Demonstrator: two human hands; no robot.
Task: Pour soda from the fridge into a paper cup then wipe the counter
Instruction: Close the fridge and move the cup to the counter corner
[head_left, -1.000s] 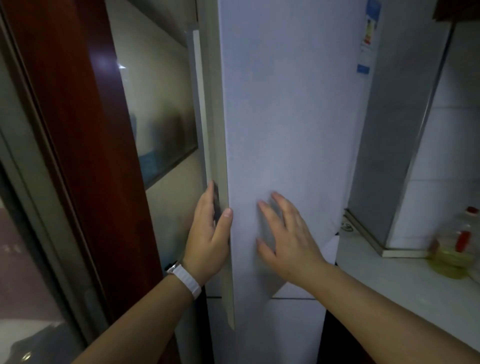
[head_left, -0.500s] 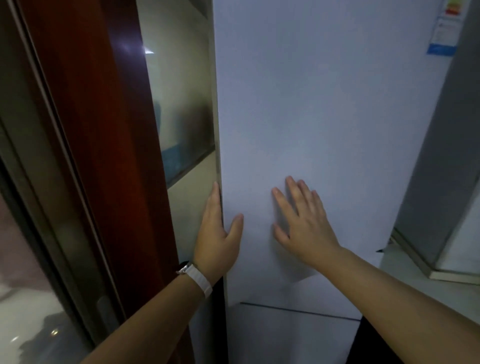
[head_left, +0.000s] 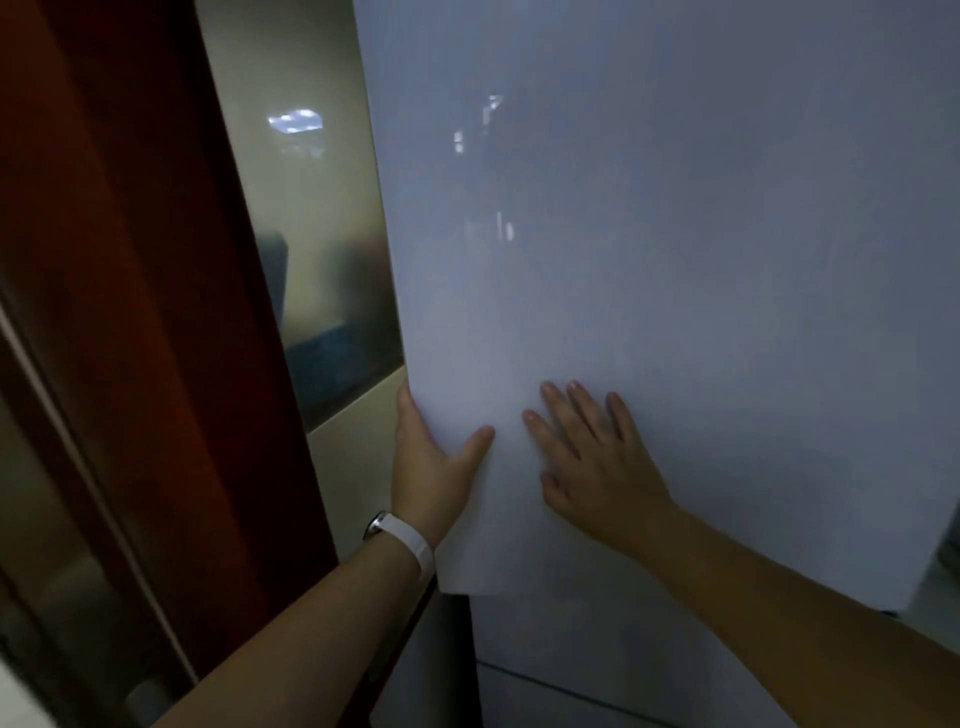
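The tall pale blue-white fridge door (head_left: 675, 260) fills most of the head view. My left hand (head_left: 431, 462) holds its left edge, thumb on the front and fingers wrapped behind; a white wristband sits on that wrist. My right hand (head_left: 597, 462) lies flat on the door's face with fingers spread, just right of the left hand. The fridge's inside is hidden. No soda, paper cup or cloth is in view.
A lower fridge door (head_left: 571, 649) sits beneath the upper one. To the left stand a frosted glass panel (head_left: 322, 234) and a red-brown wooden frame (head_left: 156, 312), close to the fridge. A sliver of pale counter (head_left: 940, 587) shows at the right edge.
The door's side edge showed a second ago; now it faces me flat, swung in toward the fridge. The view has shifted closer and left, and the counter with the oil bottle has left view.
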